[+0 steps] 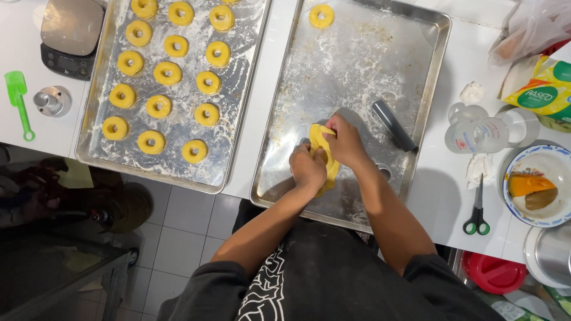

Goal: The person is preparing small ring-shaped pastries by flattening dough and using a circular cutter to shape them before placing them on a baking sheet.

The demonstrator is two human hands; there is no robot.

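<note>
You stand at a white counter (443, 178); pale floor tiles (184, 238) show along the lower left of the frame, beside a dark rack that is hard to read.

Two floured steel trays sit side by side. The left tray (95, 134), in the upper left, holds rows of small yellow dough rings (168, 73), each with a centre hole; the top row is cut off by the frame edge. The right tray (428, 77), centre frame, is dusted in streaks and carries one ring (321, 16) near its top edge and a dark grey tube (394, 125) lying aslant at its right side.

Your left hand (307, 169) and right hand (344, 142) meet at the middle of the right tray, both clenched around a lump of yellow dough (324, 156). The dough is soft, smooth and folded, pressed between the palms; your fingers hide much of it. A small round object just right of your right forearm is mostly hidden.

Far upper left: a digital scale (70, 35), a green plastic scraper (19, 101), a round metal cutter (52, 101).

Right side of frame: green-handled scissors (477, 208), a blue-rimmed bowl (523, 217) with orange paste, clear plastic cups (482, 134), crumpled white tissue (471, 92), a yellow-green packet (544, 89) partly cut off. A red lid (493, 273) sits at the lower right.
</note>
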